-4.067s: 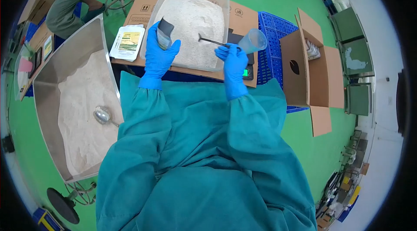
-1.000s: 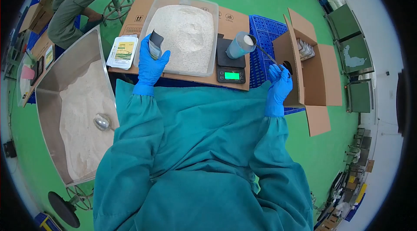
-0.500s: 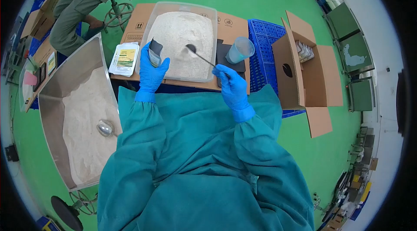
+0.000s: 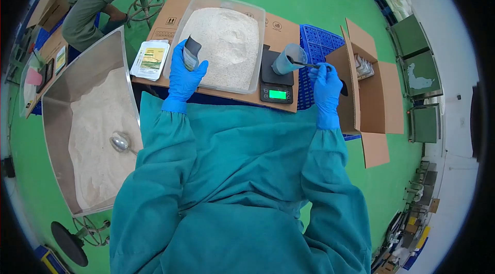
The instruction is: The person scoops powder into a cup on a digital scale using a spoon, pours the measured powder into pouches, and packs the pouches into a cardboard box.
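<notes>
My left hand (image 4: 186,79) grips a small pouch (image 4: 191,53) upright, its dark top flap standing up, at the near left side of a clear plastic tub (image 4: 261,47) of pale powder (image 4: 219,42). In my right hand (image 4: 326,91) is a dark long-handled spoon (image 4: 308,64), its head at the mouth of a translucent bluish cup (image 4: 283,63). Whether powder is on the spoon cannot be made out. The cup stands on a black digital scale (image 4: 268,76) with a lit green display. A stack of labelled pouches (image 4: 150,60) lies left of the tub.
To my left stands a metal bin (image 4: 55,114) of powder with a metal scoop (image 4: 120,142) in it. At right, an open cardboard box (image 4: 371,96) holds several packets, beside a blue crate (image 4: 320,38). A person (image 4: 98,1) sits on a stool at upper left.
My right hand has moved right, carrying the spoon from the powder in the tub to the cup. The scale's green display has come into sight. My left hand still holds the pouch.
</notes>
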`<state>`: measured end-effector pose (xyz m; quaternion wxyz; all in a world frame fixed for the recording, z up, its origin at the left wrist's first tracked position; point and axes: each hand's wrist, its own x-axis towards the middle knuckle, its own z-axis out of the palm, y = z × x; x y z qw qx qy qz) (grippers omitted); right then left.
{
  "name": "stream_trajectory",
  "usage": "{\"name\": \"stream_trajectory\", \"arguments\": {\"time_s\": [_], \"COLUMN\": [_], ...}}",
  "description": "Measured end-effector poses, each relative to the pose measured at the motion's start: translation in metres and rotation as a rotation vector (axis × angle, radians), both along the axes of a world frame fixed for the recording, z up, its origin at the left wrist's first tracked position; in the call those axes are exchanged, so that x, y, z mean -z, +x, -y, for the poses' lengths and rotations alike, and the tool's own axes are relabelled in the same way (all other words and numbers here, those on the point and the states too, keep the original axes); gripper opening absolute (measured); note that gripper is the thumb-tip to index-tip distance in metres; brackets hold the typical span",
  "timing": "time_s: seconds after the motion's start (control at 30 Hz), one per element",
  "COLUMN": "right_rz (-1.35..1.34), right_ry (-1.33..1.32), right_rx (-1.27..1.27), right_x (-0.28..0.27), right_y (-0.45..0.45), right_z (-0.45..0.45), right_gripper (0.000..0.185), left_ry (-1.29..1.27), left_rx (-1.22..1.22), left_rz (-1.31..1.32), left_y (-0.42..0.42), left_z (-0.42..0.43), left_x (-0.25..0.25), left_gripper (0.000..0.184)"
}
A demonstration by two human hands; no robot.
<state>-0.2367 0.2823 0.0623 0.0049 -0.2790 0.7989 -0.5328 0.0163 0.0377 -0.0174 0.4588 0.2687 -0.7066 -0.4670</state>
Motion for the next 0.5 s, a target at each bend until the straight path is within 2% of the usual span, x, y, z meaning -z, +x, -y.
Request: {"name": "stream_trajectory", "arguments": {"time_s": [0.03,0.17,0.23,0.33,0.5], "right_rz": [-0.034,0.038,0.22,0.33,0.391], "right_ry": [0.06,-0.008,-0.107,-0.2,-0.32], "right_rx": [-0.002,-0.02,0.006,0.027,0.134], "right_x": [0.001,0.013,0.008,0.008,-0.001], "right_y": [0.0,-0.01,-0.012,-0.024,-0.032], "right_z": [0.005,0.015,0.014,0.001,-0.025], "right_gripper": [0.02,0.02,0.02,0.019,0.022], "left_ry": [0.001,0.01,0.012,0.017,0.003], "left_rx": [-0.014,0.016,0.023,0.013,0.005], "left_rz": [0.003,-0.009,-0.016,-0.031,-0.003], "left_y": [0.0,0.0,-0.001,-0.002,0.0], "left_z": [0.0,0.004,0.003,0.003,0.001], "left_x": [0.001,0.003,0.003,0.003,-0.001], "left_gripper": [0.071,0.072,0.072,0.072,0.071]}}
